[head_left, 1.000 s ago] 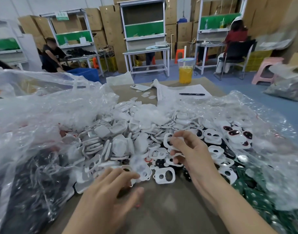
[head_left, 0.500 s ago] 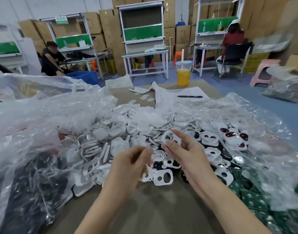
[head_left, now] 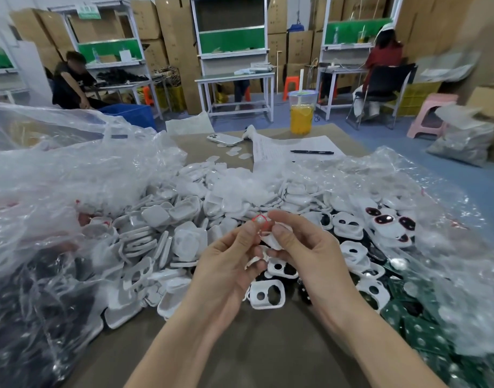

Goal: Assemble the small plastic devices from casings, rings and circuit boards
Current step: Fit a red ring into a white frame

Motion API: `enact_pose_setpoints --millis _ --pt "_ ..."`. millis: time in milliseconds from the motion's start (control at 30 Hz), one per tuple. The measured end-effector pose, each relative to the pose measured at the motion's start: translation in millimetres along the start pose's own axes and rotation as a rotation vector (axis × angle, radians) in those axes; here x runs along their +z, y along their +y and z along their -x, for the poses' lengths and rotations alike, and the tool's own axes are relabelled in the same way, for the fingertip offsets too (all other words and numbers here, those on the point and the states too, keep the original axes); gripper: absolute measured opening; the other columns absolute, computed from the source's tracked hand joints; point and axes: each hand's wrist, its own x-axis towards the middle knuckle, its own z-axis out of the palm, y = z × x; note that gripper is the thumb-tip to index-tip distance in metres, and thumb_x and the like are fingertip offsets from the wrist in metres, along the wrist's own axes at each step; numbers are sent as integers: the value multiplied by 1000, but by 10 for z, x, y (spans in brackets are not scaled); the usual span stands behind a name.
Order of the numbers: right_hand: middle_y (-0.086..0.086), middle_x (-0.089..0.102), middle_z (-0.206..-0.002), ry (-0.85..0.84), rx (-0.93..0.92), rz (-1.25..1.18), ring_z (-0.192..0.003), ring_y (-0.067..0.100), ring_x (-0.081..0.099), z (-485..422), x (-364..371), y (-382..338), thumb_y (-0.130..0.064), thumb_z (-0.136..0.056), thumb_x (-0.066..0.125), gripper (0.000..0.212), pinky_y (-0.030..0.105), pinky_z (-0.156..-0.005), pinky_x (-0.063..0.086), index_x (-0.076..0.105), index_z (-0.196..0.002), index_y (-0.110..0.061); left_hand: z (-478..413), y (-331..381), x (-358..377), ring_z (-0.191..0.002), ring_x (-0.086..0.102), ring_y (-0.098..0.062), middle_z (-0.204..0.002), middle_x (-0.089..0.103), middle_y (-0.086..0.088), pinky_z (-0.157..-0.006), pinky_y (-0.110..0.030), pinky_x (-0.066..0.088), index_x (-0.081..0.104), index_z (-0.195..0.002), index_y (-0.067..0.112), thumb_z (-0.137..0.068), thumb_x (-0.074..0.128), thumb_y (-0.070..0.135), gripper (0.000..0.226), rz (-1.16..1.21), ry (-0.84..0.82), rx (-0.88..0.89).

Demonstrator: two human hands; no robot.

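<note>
Head camera looks over a heap of loose casings [head_left: 184,219] on the table [head_left: 268,345], with circuit boards [head_left: 408,317] at the right, so I'd say most remain unassembled. Above the heap the left hand [head_left: 229,264] pinches a red-rimmed ring [head_left: 259,220] and the right hand [head_left: 304,247] pinches a white casing [head_left: 269,238]. Half a second ago the hands were apart; now they meet.
</note>
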Motion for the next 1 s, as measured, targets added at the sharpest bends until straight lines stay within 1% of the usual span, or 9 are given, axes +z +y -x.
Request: enact_pose_setpoints --millis 67,200,267,467,600,700,767,900,1000 --pt "0 77 -105 -15 -4 35 -100 17 73 10 24 2 -20 -95 65 19 24 -81 59 77 -107 -28 10 16 -11 -61 59 -6 -76 70 2 -58 -21 53 83 -86 14 -72 77 30 22 -28 -8 19" --pt "-4 78 -97 -9 -37 112 -90 6 72 37 37 -6 -17 -95 66 17 17 -72 55 78 -102 -27 71 19 -20 -65 60 -9 -75 66 -6 -61 -20 52 81 -92 17 -86 71 26 15 -353 52 210" --pt "-5 78 -98 15 -57 141 -91 8 72 36 27 -7 -16 -94 67 17 22 -74 58 79 -97 -28 108 28 5 -65 61 -7 -80 70 -10 -62 -19 53 81 -95 20 -91 70 20 12 -445 63 282" --pt "-8 78 -96 77 -111 192 -87 9 72 46 11 -11 -17 -93 69 17 24 -71 59 79 -91 -30 174 -34 42 -93 70 -5 -100 75 15 -78 -26 54 75 -96 43 -86 72 48 11 -723 100 476" --pt "-11 77 -98 94 -132 256 -91 10 72 59 16 -13 -22 -93 70 15 30 -75 60 78 -93 -35 157 -57 22 -94 68 -6 -104 69 16 -72 -11 49 72 -96 44 -91 67 48 8 -859 131 651" --pt "-17 76 -96 102 -149 312 -80 0 70 72 12 -26 -25 -93 71 17 12 -68 51 77 -92 -40 143 -58 -5 -94 67 -6 -105 65 17 -72 -7 45 69 -101 47 -95 64 45 8 -976 125 740" --pt "-17 76 -95 102 -155 322 -75 -1 68 77 5 -32 -26 -92 71 17 7 -66 48 77 -92 -41 144 -60 -23 -95 66 -8 -104 64 17 -72 -9 46 69 -105 48 -97 62 41 12 -1049 100 798" --pt "-14 77 -92 121 -143 275 -82 20 70 72 14 -28 -38 -83 77 6 26 -74 60 78 -88 -41 155 -48 -12 -96 67 -7 -100 69 16 -73 -10 46 70 -99 47 -96 65 38 11 -948 124 729" --pt "-12 77 -90 113 -141 246 -85 21 71 72 21 -22 -40 -80 77 7 38 -79 62 78 -86 -38 159 -43 5 -90 70 -4 -96 75 16 -77 -25 54 72 -96 44 -92 71 38 7 -744 156 553"
